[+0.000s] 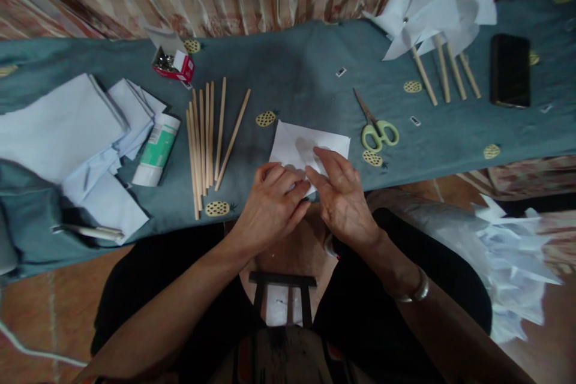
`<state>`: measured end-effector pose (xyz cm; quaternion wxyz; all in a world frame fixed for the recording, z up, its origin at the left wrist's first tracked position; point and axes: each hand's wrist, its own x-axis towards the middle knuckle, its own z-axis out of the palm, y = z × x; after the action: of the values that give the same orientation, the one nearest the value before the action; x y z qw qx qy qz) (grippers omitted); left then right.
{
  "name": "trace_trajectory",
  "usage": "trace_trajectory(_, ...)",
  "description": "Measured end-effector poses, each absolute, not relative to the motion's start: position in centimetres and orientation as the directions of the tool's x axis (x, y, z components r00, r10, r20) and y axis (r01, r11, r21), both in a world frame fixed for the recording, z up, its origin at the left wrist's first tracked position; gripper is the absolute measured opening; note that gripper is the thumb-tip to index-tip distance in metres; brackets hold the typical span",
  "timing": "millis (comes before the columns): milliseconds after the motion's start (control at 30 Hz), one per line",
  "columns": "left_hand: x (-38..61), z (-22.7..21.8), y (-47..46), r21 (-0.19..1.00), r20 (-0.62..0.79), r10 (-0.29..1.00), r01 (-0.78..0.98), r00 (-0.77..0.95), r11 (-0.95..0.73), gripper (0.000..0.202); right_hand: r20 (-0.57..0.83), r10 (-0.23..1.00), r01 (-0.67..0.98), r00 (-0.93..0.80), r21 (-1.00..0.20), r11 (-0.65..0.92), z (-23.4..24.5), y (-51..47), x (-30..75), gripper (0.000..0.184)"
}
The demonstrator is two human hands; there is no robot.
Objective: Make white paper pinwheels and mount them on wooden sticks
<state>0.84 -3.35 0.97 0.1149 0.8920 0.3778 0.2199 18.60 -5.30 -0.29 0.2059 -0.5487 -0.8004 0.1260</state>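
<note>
A square white sheet of paper (292, 137) lies near the table's front edge, directly in front of me. Curled over its near left side, my left hand (274, 204) grips the sheet, with the fingertips close to the middle. My right hand (344, 198) rests on the right part of the paper, its index finger stretched out and its thumb apart, reaching toward the left fingers. Both hands cover the near corner, so any fold there is hidden. Green-handled scissors (375, 126) lie to the right of the paper. Several thin wooden sticks (207, 138) lie to its left.
Left stand a glue stick (157, 150), stacked white paper (67, 126) and a red box (175, 63) of metal pins. Paper pinwheels (432, 12) on sticks and a phone (510, 70) lie back right. More white pinwheels (517, 264) stand below the table at right.
</note>
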Motion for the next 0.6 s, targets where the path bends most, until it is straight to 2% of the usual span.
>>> trace_trajectory(233, 1.1, 0.85, -3.09, 0.337, 0.27, 0.718, 0.635, 0.642, -0.695, 0.02, 0.218, 0.931, 0.804, -0.294, -0.47, 0.364, -0.41, -5.17, 18.67, 0.041)
trace_trajectory(600, 1.34, 0.49, -2.9, 0.294, 0.309, 0.691, 0.626, 0.653, -0.722, 0.02, 0.159, 0.949, 0.796, -0.273, -0.517, 0.316, -0.47, -5.12, 19.37, 0.045)
